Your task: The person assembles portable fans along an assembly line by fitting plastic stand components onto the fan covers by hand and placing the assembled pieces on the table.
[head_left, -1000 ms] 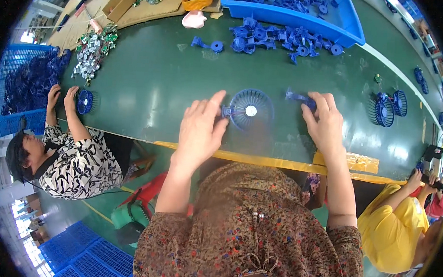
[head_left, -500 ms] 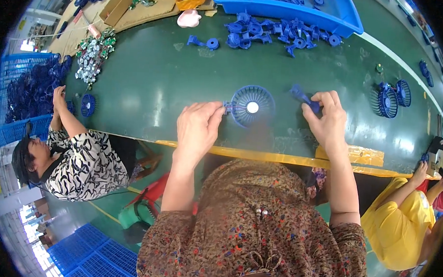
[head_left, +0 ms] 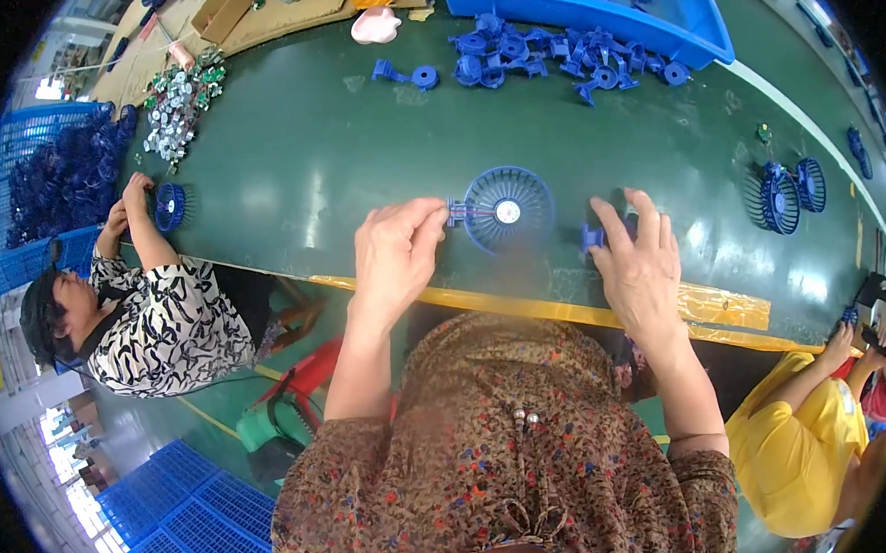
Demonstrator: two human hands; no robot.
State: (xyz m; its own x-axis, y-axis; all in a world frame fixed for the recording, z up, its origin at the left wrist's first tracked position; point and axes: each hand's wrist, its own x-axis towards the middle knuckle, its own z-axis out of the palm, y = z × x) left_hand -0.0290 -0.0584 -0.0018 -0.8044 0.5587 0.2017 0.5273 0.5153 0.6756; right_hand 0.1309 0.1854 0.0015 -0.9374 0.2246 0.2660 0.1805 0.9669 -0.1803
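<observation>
Two bare hands work at the near edge of a long green bench (head_left: 298,169), seen from the head camera looking down over a brown patterned blouse. Between them lies a round blue fan grille (head_left: 508,209), flat on the bench just back from the yellow strip along its near edge, with a pale hub at its centre and thin wires running to a small blue fitting on its left side. The left hand (head_left: 396,259) has its fingers drawn together, pinching at that fitting. The right hand (head_left: 640,267) lies fingers spread over a small blue plastic piece (head_left: 593,237), just right of the grille; whether it grips it cannot be told.

The grille looks light, stiff moulded plastic, with thin ribs that would probably snap if squeezed; the solid rim or the hub seems the safer hold, and the wires should not be pulled.

Toward the far edge lies a heap of blue parts (head_left: 545,54) beside a blue tray (head_left: 577,5). At the bench's left end, another person's hands hold a second blue grille (head_left: 169,206). More finished grilles (head_left: 783,194) sit toward the right end.
</observation>
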